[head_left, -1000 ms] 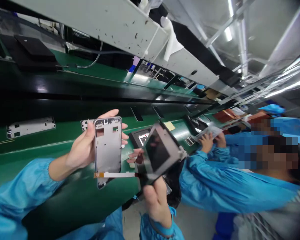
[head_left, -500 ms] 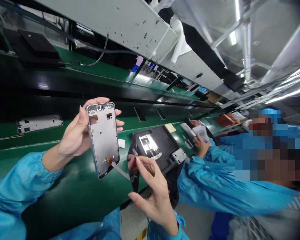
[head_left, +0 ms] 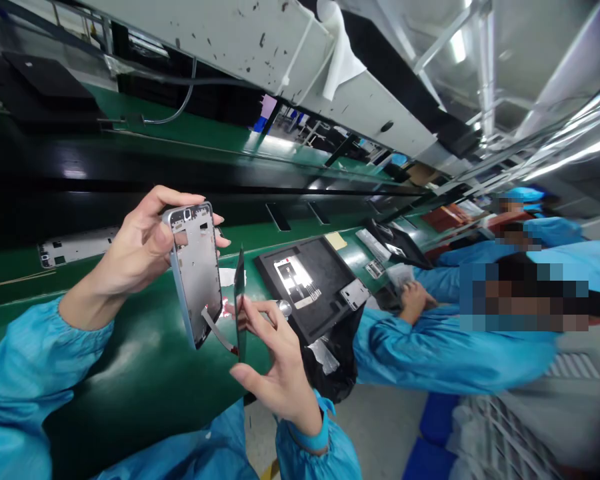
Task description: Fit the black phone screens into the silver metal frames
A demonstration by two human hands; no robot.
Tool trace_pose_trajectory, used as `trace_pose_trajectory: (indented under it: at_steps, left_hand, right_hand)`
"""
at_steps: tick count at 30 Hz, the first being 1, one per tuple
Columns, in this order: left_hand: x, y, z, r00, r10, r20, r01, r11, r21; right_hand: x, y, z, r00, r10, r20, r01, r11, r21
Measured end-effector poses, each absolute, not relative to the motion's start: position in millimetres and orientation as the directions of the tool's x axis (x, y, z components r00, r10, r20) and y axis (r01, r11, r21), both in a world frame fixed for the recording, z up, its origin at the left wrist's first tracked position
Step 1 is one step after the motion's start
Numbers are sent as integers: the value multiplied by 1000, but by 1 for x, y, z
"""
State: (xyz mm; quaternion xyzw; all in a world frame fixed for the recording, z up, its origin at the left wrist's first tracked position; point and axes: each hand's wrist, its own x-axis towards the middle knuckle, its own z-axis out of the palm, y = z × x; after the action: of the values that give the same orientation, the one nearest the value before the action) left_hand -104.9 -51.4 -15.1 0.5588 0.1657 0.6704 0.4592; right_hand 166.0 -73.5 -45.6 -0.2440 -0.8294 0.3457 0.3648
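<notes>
Gripping a silver-edged phone frame [head_left: 197, 273] in the left hand [head_left: 143, 250], thumb along the near edge, fingertips reaching round from behind and peeking past the far side. Holding it up over the green workbench [head_left: 155, 373], slightly tilted, metal inner face turned to the camera, cutouts up by those fingers.

Over to the right hand [head_left: 275, 347]: grasping a thin, dark screen panel [head_left: 239, 303], seen almost edge-on, fingertips against its side, thumb spread down by the lower end. Thumb touching there or just short of it? Cannot tell from this angle. Running just ahead of that thumb, a flex ribbon cable [head_left: 219, 330], bridging the gap from low on the frame to the panel's lower part.

Lying beyond the right fingers, a black tray [head_left: 330, 267], bearing a bright phone part [head_left: 296, 283] and, at the corner, a small silver plate [head_left: 355, 294]. Resting flat, left of the left wrist: a second phone frame [head_left: 75, 247]. Well apart from the right fingers, farther right, a co-worker's hand [head_left: 415, 299].
</notes>
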Motion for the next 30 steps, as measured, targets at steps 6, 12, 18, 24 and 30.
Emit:
trace_pose_trajectory:
  at_steps: [6, 12, 18, 24, 30]
  left_hand:
    - [-98, -53, -16, 56, 804, 592, -355, -539, 764]
    - [-87, -54, -14, -66, 873, 484, -250, -484, 839]
    - [-88, -53, -18, -95, 880, 465, -177, -475, 862]
    - [-87, -61, -13, -144, 884, 444, -228, -466, 855]
    - [-69, -70, -13, -90, 937, 339, -457, -341, 822]
  right_hand:
    - [142, -74, -51, -562, 681, 469, 106, 622, -776]
    - [116, -75, -75, -470, 766, 438, 104, 541, -834]
    - [107, -65, -80, -457, 767, 451, 175, 575, -799]
    - [90, -56, -81, -422, 688, 590, 199, 705, -681]
    - [81, -55, -91, -407, 668, 623, 283, 741, -609]
